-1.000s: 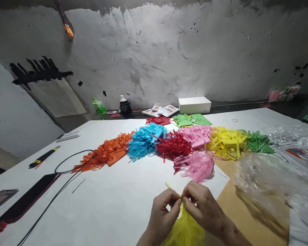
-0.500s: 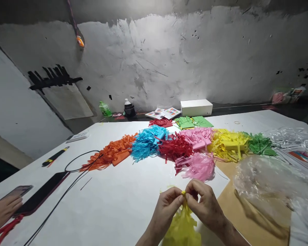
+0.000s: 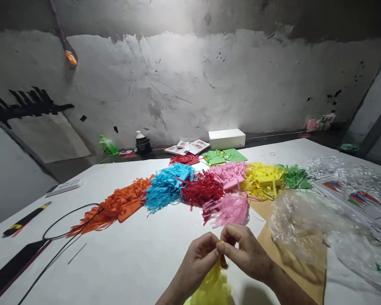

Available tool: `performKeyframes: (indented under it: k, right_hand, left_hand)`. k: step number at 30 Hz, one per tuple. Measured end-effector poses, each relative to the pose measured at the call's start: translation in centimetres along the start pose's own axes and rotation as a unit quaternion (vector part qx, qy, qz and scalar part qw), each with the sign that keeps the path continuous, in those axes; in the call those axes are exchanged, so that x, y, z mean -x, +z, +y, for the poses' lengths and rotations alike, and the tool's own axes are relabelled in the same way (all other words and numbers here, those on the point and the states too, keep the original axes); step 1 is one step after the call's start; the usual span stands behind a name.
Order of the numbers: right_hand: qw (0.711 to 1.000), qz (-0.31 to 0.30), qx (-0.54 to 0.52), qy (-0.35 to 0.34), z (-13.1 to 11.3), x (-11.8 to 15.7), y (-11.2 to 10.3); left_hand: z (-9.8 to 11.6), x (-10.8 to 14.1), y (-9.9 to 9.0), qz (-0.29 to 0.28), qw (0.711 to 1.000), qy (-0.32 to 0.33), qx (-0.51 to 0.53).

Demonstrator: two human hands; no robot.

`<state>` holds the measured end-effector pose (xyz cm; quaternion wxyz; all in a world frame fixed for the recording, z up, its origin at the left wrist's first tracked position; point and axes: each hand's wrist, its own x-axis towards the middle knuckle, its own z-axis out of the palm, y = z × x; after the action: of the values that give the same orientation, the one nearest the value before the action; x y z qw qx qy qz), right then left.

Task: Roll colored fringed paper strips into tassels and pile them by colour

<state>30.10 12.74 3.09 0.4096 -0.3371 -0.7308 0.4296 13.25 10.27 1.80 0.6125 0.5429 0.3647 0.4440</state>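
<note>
The smooth white tabletop (image 3: 130, 262) is stretching away left of the left hand (image 3: 199, 259). A pink fringed bundle of thin strips (image 3: 231, 209) is lying just beyond the right hand (image 3: 245, 253), and a flat brown sheet (image 3: 313, 279) is spreading to its right, under crumpled clear plastic (image 3: 300, 218). Both hands are pinching, thumbs against forefingers, the top of a translucent yellow fringed bundle (image 3: 213, 290), whose strips are showing below, between the wrists.
</note>
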Motion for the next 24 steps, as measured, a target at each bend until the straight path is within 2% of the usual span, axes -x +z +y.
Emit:
performKeyframes:
  k: [3,6,11,14,16,17,22,24]
  right_hand:
    - [0.999,0.027,0.025,-0.038,-0.2,-0.1,-0.7]
    - [0.998,0.044,0.007,-0.04,-0.4,-0.4,-1.5]
    - [0.99,0.091,-0.109,-0.015,-0.8,-1.1,-3.0]
    - [0.975,0.067,-0.211,0.013,-1.2,-1.8,-4.1]
    - [0.96,0.055,-0.273,0.035,-1.3,-2.3,-5.1]
    - [0.956,0.069,-0.283,0.039,-1.3,-2.7,-5.7]
    - [0.962,0.189,-0.191,0.047,0.6,-5.4,-10.1]
    - [0.964,0.215,-0.145,0.06,2.1,-6.7,-12.1]
  left_hand:
    - [0.1,-0.6,0.6,-0.003,0.999,-0.018,0.031]
    - [0.9,-1.3,1.0,-0.005,1.0,-0.003,0.005]
    - [2.6,-2.9,1.4,-0.031,0.999,0.005,-0.044]
    - [2.8,-3.8,1.3,-0.056,0.994,0.015,-0.098]
    - [2.4,-4.4,1.1,-0.046,0.987,0.033,-0.149]
    - [2.1,-4.7,0.9,-0.035,0.983,0.041,-0.175]
    - [0.1,-7.0,-0.3,-0.009,0.96,0.06,-0.273]
    - [-0.5,-8.4,-1.0,0.004,0.931,0.071,-0.358]
